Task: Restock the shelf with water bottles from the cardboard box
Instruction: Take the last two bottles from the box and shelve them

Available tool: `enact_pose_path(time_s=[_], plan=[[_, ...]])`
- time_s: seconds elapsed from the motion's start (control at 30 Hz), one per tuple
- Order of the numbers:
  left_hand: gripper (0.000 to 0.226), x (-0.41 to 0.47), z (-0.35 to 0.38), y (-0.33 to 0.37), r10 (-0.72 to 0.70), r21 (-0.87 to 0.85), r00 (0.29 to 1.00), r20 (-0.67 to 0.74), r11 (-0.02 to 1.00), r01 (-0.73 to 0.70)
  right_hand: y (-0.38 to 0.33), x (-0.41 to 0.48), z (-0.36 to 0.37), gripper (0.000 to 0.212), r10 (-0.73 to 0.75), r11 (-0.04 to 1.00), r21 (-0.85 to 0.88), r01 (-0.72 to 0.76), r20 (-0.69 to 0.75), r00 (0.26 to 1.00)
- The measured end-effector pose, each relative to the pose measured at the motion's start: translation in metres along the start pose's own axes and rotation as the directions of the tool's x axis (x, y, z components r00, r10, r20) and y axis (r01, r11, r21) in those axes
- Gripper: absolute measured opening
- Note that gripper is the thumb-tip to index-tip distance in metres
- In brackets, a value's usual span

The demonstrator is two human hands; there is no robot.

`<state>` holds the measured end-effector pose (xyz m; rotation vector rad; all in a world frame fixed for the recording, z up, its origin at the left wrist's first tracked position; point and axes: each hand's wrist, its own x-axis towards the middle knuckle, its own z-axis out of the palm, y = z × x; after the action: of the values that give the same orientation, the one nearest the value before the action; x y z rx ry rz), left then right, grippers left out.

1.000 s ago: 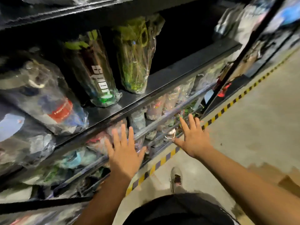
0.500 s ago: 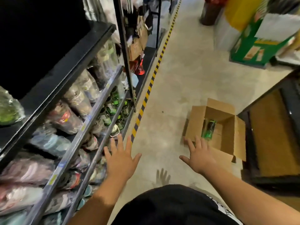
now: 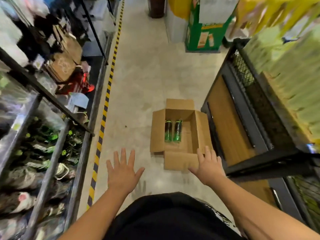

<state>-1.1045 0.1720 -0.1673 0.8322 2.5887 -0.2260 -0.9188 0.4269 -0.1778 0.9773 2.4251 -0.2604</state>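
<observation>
An open cardboard box [image 3: 199,130] stands on the concrete floor ahead of me, flaps spread. Two green-and-black water bottles [image 3: 172,130] lie side by side inside it, toward its left wall. My left hand [image 3: 123,168] hovers palm down over the bare floor, left of the box, fingers spread and holding nothing. My right hand [image 3: 207,166] hangs above the box's near right corner, fingers straight, also holding nothing. The black shelf [image 3: 81,153] with wrapped bottles runs along my left side.
A yellow-and-black striped line [image 3: 103,116] marks the floor beside the shelf. A black-framed wooden rack [image 3: 230,129] stands right of the box, with yellow-green goods above. A green display stand [image 3: 206,32] and a dark bin [image 3: 156,6] sit farther down the aisle.
My view has swung from the shelf to the aisle floor. The box now lies straight ahead with two bottles showing, and both hands hang over the floor near it, still holding nothing.
</observation>
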Motion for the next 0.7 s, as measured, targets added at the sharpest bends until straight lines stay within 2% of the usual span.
enact_pose_path(time_s=[0.1, 0.2, 0.4, 0.53, 0.63, 0.7], plan=[[0.082, 0.019, -0.014, 0.042, 0.046, -0.073, 0.998, 0.034, 0.996, -0.043, 0.031, 0.016, -0.012, 0.093, 0.023, 0.999, 0.045, -0.022, -0.018, 1.000], [0.085, 0.043, -0.031, 0.067, 0.100, -0.039, 0.995, 0.002, 0.994, -0.100, 0.043, 0.038, -0.026, 0.094, 0.013, 0.999, 0.047, -0.013, -0.003, 1.000], [0.081, 0.108, -0.051, 0.100, 0.168, 0.005, 0.984, 0.055, 0.986, -0.169, 0.048, 0.092, -0.047, 0.093, 0.056, 0.996, 0.064, -0.059, 0.043, 0.997], [0.088, 0.167, -0.067, 0.124, 0.258, 0.025, 0.964, 0.059, 0.965, -0.260, 0.056, 0.131, -0.071, 0.094, 0.102, 0.991, 0.078, -0.105, 0.043, 0.994], [0.089, 0.223, -0.087, 0.142, 0.333, -0.003, 0.943, -0.005, 0.943, -0.333, 0.066, 0.164, -0.091, 0.092, 0.161, 0.982, 0.090, -0.164, 0.046, 0.986], [0.088, 0.261, -0.099, 0.151, 0.355, -0.019, 0.934, 0.043, 0.935, -0.355, 0.072, 0.186, -0.104, 0.091, 0.172, 0.982, 0.067, -0.177, 0.065, 0.983]])
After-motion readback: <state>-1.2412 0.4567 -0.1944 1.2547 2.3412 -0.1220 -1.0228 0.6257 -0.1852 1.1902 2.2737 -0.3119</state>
